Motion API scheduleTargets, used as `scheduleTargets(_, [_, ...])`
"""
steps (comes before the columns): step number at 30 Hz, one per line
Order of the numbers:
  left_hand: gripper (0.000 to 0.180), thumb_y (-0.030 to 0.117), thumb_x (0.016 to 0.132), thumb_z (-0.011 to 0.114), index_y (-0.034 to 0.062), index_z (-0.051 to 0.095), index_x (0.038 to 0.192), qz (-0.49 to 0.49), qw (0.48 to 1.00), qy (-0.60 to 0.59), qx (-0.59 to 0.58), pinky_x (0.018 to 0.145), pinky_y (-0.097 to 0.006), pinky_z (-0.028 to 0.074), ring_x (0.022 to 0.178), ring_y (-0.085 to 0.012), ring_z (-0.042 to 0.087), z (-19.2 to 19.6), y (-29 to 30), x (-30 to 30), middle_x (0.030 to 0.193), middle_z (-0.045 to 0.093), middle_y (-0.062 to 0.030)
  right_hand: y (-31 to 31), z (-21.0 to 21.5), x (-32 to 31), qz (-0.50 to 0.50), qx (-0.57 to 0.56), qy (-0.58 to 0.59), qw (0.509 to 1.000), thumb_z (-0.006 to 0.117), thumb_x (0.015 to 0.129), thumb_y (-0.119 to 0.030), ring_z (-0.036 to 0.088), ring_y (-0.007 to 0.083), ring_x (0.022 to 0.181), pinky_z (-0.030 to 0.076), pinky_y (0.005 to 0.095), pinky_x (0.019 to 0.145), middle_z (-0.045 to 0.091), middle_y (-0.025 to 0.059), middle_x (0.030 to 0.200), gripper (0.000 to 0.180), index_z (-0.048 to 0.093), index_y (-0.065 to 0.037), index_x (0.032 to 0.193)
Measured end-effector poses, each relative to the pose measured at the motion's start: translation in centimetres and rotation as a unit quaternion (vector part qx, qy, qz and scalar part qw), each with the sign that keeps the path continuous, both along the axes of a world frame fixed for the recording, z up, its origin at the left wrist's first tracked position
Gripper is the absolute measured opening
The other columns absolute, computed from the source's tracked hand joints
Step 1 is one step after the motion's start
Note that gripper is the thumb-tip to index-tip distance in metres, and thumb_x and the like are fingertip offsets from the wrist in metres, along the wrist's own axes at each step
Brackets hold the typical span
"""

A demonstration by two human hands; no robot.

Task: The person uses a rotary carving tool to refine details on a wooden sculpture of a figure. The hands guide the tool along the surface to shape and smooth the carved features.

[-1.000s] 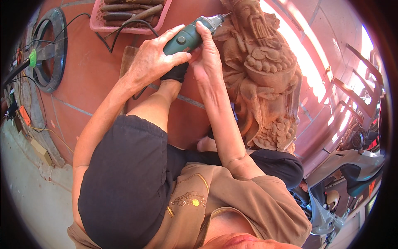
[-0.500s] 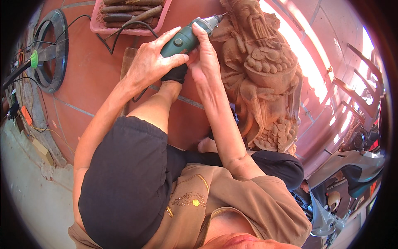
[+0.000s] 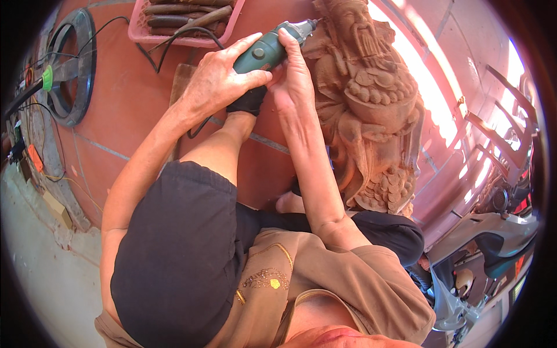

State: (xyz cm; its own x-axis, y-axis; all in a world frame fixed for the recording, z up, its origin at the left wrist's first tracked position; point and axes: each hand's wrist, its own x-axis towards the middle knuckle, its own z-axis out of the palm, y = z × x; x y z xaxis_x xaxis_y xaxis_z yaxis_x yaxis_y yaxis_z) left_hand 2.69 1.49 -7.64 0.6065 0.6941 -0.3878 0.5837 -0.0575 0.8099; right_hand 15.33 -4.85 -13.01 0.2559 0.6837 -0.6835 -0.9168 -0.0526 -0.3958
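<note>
A green rotary tool (image 3: 272, 47) points right, its tip against the upper left of a carved wooden statue (image 3: 371, 110) of a bearded figure. My left hand (image 3: 217, 78) wraps the tool's body from the left. My right hand (image 3: 293, 78) grips the tool near its front, fingers beside the statue. The tool's black cord (image 3: 174, 40) loops back toward the tray. The statue stands upright on the red tiled floor, close to my right forearm.
A pink tray (image 3: 185, 23) of wooden-handled chisels lies at the top. A dark round fan guard (image 3: 72, 64) and cables sit at the left. A motorbike (image 3: 493, 255) stands at the lower right. My knee in black shorts fills the foreground.
Both hands and the tool have shifted very slightly; the tip stays at the statue's head area.
</note>
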Motion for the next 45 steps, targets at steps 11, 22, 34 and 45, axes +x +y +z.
scheduleTargets(11, [0.069, 0.026, 0.081, 0.077, 0.0108, 0.053, 0.143, 0.013, 0.999, -0.003, -0.04, 0.082, -0.032, 0.054, 0.087, -0.0151, 0.067, 0.9, -0.5, -0.7, 0.099, 0.073, -0.0114, -0.5, 0.9, -0.6, 0.024, -0.008, -0.008, 1.0, 0.077, 0.086, -0.036, 0.064, 0.0133, 0.086, 0.058, 0.0317, 0.07, 0.063, 0.0026, 0.096, 0.043, 0.058, -0.007, 0.111])
scheduleTargets(22, [0.073, 0.035, 0.076, 0.077, 0.0043, 0.054, 0.139, 0.008, 1.0, 0.012, -0.015, 0.083, -0.038, 0.055, 0.091, -0.0315, 0.072, 0.4, -0.4, -0.3, 0.099, 0.072, -0.0218, -0.3, 0.1, -0.3, 0.012, -0.013, -0.012, 1.0, 0.078, 0.085, -0.033, 0.063, 0.0154, 0.091, 0.056, 0.0327, 0.078, 0.062, 0.0045, 0.099, 0.044, 0.058, -0.005, 0.112])
scheduleTargets(34, [0.07, 0.034, 0.077, 0.076, 0.0072, 0.054, 0.139, 0.005, 1.0, -0.017, -0.009, 0.081, -0.039, 0.055, 0.089, -0.0325, 0.072, 0.7, -0.4, -0.3, 0.1, 0.072, -0.0216, -0.4, 0.6, 0.0, 0.018, -0.009, -0.015, 1.0, 0.078, 0.085, -0.031, 0.062, 0.0148, 0.093, 0.055, 0.0326, 0.08, 0.061, 0.0049, 0.101, 0.044, 0.058, -0.004, 0.113])
scheduleTargets(45, [0.07, 0.03, 0.081, 0.077, 0.0099, 0.052, 0.143, -0.004, 1.0, -0.003, 0.007, 0.086, -0.033, 0.053, 0.094, -0.0194, 0.068, 0.1, 0.5, -0.6, 0.108, 0.071, -0.0162, 0.8, 0.5, -0.1, 0.024, 0.0, -0.019, 1.0, 0.077, 0.085, -0.032, 0.063, 0.0143, 0.09, 0.057, 0.0323, 0.077, 0.062, 0.0037, 0.1, 0.044, 0.058, -0.005, 0.115])
